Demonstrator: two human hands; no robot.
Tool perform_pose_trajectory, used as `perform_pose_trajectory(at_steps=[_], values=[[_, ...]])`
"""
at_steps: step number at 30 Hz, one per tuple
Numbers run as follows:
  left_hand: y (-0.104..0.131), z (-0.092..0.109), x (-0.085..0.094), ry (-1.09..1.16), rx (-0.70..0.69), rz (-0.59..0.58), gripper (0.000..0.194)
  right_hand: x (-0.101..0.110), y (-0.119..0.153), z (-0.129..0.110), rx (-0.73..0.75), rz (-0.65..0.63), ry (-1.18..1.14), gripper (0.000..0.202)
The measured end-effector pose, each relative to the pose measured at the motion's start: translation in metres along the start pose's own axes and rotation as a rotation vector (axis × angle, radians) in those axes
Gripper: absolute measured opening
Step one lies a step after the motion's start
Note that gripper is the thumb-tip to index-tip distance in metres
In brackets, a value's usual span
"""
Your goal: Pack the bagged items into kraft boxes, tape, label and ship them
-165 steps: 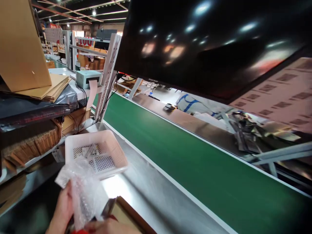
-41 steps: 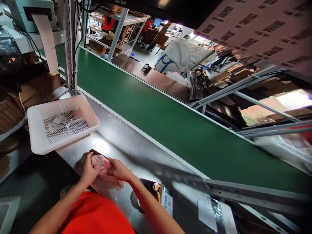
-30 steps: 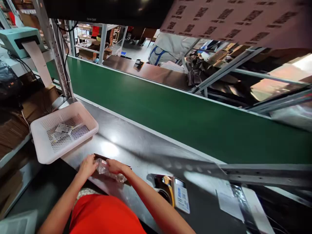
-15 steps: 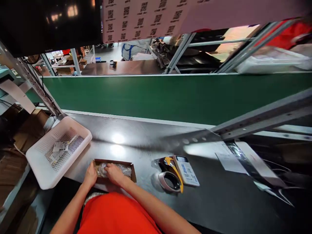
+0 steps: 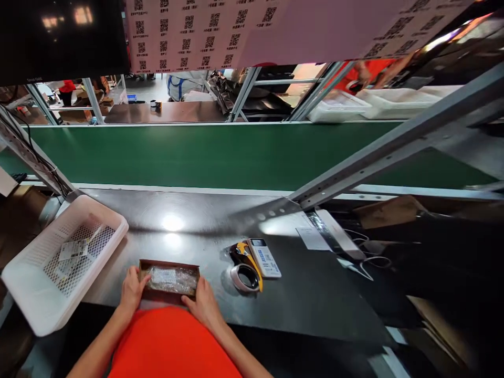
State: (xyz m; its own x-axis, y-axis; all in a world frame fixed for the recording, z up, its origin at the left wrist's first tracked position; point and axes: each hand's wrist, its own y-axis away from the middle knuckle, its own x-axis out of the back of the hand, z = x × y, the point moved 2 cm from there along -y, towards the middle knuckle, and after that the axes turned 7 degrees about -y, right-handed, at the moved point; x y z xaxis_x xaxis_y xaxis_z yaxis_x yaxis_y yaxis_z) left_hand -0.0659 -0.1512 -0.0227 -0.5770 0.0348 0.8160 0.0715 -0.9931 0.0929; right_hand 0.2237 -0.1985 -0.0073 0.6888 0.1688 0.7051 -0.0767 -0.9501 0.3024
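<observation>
On the metal table in front of me lies a small open cardboard box (image 5: 169,298). Inside it rests a bubble-wrapped package (image 5: 173,278) with a pale label on top. My left hand (image 5: 133,289) grips the box's left end, thumb over the rim. At the right end, my right hand (image 5: 203,302) holds the box with its thumb at the near wall. To the right of the box sits a tape dispenser (image 5: 248,270) with a roll of tape, touching or close against a white calculator-like device (image 5: 265,258).
A white plastic basket (image 5: 31,310) with labelled packets (image 5: 73,250) stands at the left. Behind the table runs a green conveyor belt (image 5: 189,155). A slanted metal post (image 5: 354,152) rises at the right, near a paper sheet (image 5: 313,238) and cables. Across the belt, a person's hand (image 5: 364,73) shows.
My right hand has left the bubble-wrapped package and moved to the box's right end. The package now lies flat inside. The camera view has turned to the right.
</observation>
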Motion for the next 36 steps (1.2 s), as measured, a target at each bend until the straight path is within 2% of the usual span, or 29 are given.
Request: perform_pose_trajectory(at_steps=[3,5,9,14,19,22,26,28,30,31,33,36], values=[[-0.010,0.011,0.007,-0.119,-0.095,-0.104,0.043,-0.005,-0.003,-0.016,-0.052,-0.152,0.151,0.091],[-0.014,0.020,0.009,-0.200,-0.158,-0.179,0.045,-0.004,-0.008,-0.029,-0.084,-0.219,0.251,0.093],[-0.007,0.036,-0.002,-0.234,-0.243,-0.285,0.057,0.000,-0.011,-0.039,-0.077,-0.242,0.328,0.085],[0.002,0.042,-0.024,-0.066,-0.283,-0.347,0.063,0.002,-0.009,-0.024,-0.033,-0.235,0.318,0.078],[-0.012,0.035,-0.018,-0.124,-0.508,-0.476,0.051,0.014,-0.018,0.006,0.095,-0.248,0.061,0.062],[-0.025,0.037,-0.019,-0.270,-0.556,-0.379,0.050,0.010,-0.025,0.024,0.158,-0.192,-0.160,0.055],[-0.032,0.039,-0.034,-0.437,-0.504,-0.227,0.064,-0.014,-0.023,0.039,-0.001,0.064,-0.208,0.045],[-0.026,0.031,-0.040,-0.467,-0.538,-0.205,0.060,-0.026,-0.018,0.041,-0.056,0.152,-0.190,0.054],[-0.017,0.017,-0.044,-0.474,-0.636,-0.203,0.050,-0.033,-0.014,0.040,-0.046,0.202,-0.158,0.067],[-0.012,0.008,-0.045,-0.477,-0.697,-0.197,0.047,-0.034,-0.013,0.038,0.002,0.218,-0.116,0.071],[-0.003,-0.007,-0.044,-0.491,-0.806,-0.155,0.046,-0.034,-0.016,0.032,0.197,0.182,0.039,0.071],[0.006,-0.017,-0.041,-0.551,-0.866,-0.047,0.048,-0.038,-0.024,0.021,0.509,-0.039,0.300,0.075]])
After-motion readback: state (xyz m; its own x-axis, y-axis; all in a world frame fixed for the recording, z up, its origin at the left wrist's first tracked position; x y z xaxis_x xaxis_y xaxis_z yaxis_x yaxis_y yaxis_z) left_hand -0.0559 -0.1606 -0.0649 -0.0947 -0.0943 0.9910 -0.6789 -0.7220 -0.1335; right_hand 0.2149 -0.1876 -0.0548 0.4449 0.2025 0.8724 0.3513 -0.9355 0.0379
